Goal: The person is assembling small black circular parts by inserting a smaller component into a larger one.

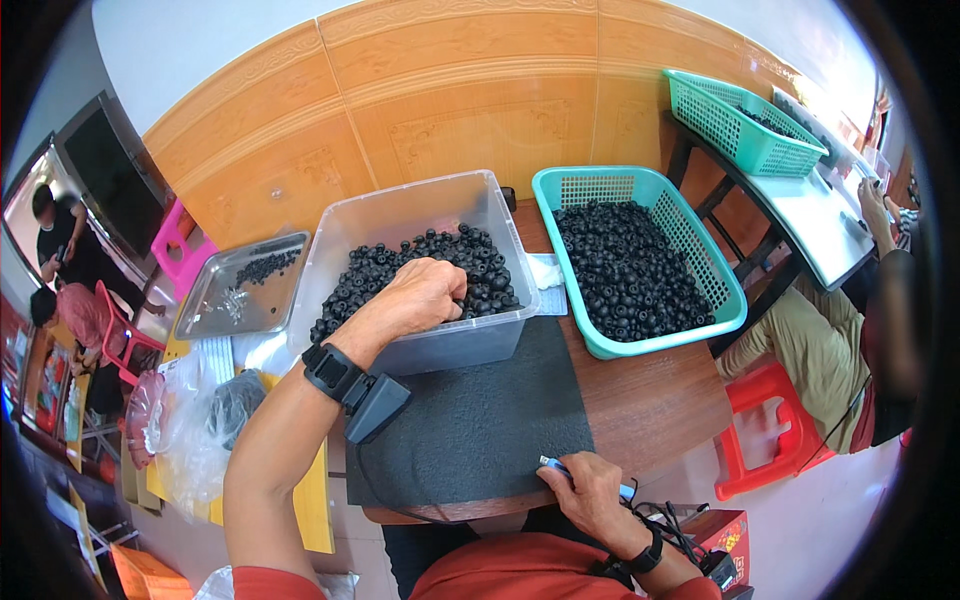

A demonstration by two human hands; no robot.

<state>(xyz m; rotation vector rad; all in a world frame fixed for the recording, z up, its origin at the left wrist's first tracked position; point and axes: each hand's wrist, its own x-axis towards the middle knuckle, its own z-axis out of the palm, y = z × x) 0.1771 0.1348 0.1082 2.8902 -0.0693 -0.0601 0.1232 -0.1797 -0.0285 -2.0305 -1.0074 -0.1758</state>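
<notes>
My left hand (425, 295) reaches into a clear plastic bin (480, 345) and rests on the heap of small black round parts (480, 265) inside it, fingers curled down among them. A black band with a small device sits on that wrist. My right hand (590, 492) lies at the near edge of the dark grey mat (480, 420) and is closed around a small blue tool (552, 464). To the right of the bin stands a teal basket (735, 300) filled with similar black parts.
A metal tray (205, 325) with a few parts lies left of the bin. Clear plastic bags (195, 415) sit at the left. A second teal basket (745, 150) rests on a white side table. A seated person and a red stool (770, 395) are at the right.
</notes>
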